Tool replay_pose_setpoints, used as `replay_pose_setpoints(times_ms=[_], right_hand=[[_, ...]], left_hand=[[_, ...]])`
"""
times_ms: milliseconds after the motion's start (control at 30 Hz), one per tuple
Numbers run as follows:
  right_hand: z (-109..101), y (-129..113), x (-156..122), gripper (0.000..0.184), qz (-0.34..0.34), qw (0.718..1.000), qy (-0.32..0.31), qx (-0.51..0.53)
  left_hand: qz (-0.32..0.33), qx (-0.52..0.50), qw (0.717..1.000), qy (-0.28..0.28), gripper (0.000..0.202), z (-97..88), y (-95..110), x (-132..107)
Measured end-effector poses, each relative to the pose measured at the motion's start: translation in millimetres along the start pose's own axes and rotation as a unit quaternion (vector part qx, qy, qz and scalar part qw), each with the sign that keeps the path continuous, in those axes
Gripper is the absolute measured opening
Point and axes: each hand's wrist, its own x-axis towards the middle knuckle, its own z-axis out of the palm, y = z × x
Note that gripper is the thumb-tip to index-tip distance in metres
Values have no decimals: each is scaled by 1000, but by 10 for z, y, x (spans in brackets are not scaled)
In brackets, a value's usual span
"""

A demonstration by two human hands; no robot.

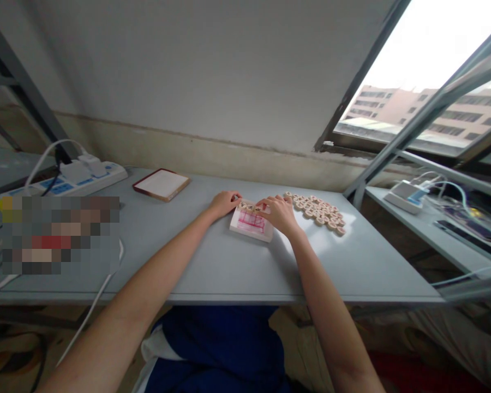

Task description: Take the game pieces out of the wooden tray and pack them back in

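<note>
In the head camera's view, two bare hands work over one shallow, pale box (249, 236) near the middle of a grey-blue table (213, 273), its inside marked with pink lines. The left hand (224, 204) curls its fingers in at the box's far left corner; whether they grip the rim cannot be told. The right hand (280, 212) reaches over the far right corner, fingers partly bent, fingertips at a row of round pieces (250, 207) along the far edge; at least three show, and whether one is pinched cannot be told. Just right of that hand, a single-layer cluster of round wooden pieces (317, 210), well over twenty, too tightly packed for an exact count, lies partly in sunlight. To the left sits one flat, dark-edged lid (161, 184). Two white power strips, one on the left (118, 173) and one on the right (405, 197), flank the scene.
</note>
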Motion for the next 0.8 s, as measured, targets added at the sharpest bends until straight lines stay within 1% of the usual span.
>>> replay_pose_setpoints(times_ms=[133, 300, 400, 467, 533, 567, 633, 700, 733, 800], right_hand=[[-13, 47, -3, 17, 25, 1000, -2, -2], [-8, 66, -10, 15, 23, 999, -22, 3], [-61, 119, -4, 13, 21, 998, -26, 46], [-111, 214, -10, 13, 28, 996, -25, 85], [-141, 353, -42, 16, 67, 994, -3, 88], [-140, 432, -72, 18, 102, 993, 15, 64], [-103, 588, -152, 23, 184, 982, 39, -20], [-35, 713, -240, 28, 250, 963, 17, -98], [-1, 756, -277, 29, 267, 956, -7, -120], [48, 796, -320, 29, 272, 952, -46, -134]], left_hand=[[0, -5, 1000, 0, 32, 10, -6, 6], [-6, -26, 1000, -3, 32, -14, 10, 3], [-14, -70, 997, -21, 36, -25, -1, 8], [-23, -101, 994, -37, 38, -17, -25, 16], [-27, -121, 991, -47, 40, 0, -54, 26], [-27, -126, 990, -48, 40, 8, -68, 31], [-27, -131, 990, -49, 40, 22, -89, 39], [-28, -138, 989, -50, 39, 31, -104, 47], [-29, -144, 988, -52, 39, 34, -109, 51], [-34, -161, 985, -56, 38, 38, -118, 63]])
